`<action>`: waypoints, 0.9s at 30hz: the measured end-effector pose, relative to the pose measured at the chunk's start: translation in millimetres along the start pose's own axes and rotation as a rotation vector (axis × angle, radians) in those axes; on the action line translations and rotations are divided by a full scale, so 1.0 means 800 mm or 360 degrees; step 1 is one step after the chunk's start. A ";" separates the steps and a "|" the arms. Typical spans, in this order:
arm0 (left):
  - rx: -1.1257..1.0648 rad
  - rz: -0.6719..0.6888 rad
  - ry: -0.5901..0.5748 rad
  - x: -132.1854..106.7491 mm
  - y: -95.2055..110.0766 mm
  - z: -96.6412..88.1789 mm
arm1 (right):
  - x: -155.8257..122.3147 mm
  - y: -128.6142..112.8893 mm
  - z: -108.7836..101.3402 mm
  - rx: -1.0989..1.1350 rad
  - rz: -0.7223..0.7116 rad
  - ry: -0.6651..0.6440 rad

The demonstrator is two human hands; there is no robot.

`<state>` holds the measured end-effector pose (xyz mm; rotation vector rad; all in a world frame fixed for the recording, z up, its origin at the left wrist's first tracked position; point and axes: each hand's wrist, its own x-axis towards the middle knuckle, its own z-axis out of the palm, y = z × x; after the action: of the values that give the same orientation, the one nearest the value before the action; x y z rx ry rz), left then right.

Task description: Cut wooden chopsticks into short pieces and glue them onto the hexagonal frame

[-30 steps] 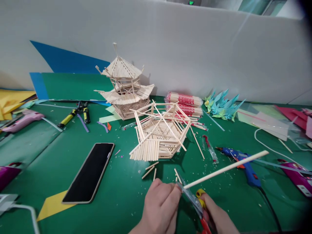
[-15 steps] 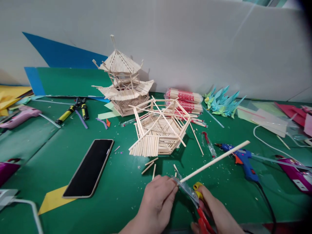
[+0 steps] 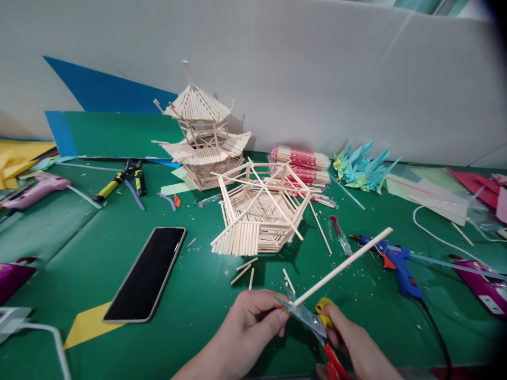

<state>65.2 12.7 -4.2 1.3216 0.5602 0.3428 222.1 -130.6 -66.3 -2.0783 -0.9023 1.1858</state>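
My left hand pinches the near end of a long wooden stick that slants up to the right. My right hand grips red-and-yellow-handled cutters, whose metal blades meet the stick right at my left fingertips. A few short cut stick pieces lie on the green table just beyond my hands. Farther back sits a half-built hexagonal stick frame, and behind it a finished stick pagoda.
A black phone lies at the left. A blue glue gun with its cord is at the right, purple glue guns at both sides. Packs of chopsticks, paper cranes, yellow-handled pliers and coloured paper sheets line the back.
The stick's far end has swung nearer and leftward, so less of it reaches to the right. Both hands stay together at the cutters; my left fingers have shifted a little.
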 end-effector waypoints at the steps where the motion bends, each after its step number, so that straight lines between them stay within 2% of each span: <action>1: -0.0082 -0.0061 -0.0035 0.000 -0.001 -0.001 | 0.001 0.004 -0.001 -0.0007 -0.0001 0.0011; 6: -0.0503 -0.0430 -0.0200 0.000 -0.009 -0.008 | 0.007 0.008 -0.012 0.0020 0.0068 -0.0142; 9: -0.0615 -0.0478 -0.0212 -0.002 -0.014 -0.008 | 0.010 0.001 -0.013 0.0054 0.0136 -0.0232; 12: -0.0620 -0.0492 -0.0151 -0.003 -0.013 -0.005 | 0.007 -0.006 -0.007 0.0094 0.0131 -0.0245; 16: -0.0548 -0.0513 0.0034 -0.001 -0.006 0.002 | -0.003 -0.022 -0.004 0.0154 0.0108 -0.0206; 19: -0.0584 -0.0567 0.0103 0.003 0.001 0.005 | -0.012 -0.042 -0.022 0.0147 0.0117 -0.0292; 23: -0.0633 -0.0684 0.0107 0.009 0.006 0.006 | -0.018 -0.069 -0.054 0.0039 0.0084 -0.0442; 27: -0.0672 -0.0698 0.0115 0.014 0.007 0.006 | -0.015 -0.080 -0.064 0.0055 0.0154 -0.0672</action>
<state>77.6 16.3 -0.4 0.7570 0.7723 0.1340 245.3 -108.6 10.1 -1.8933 -0.9637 1.7204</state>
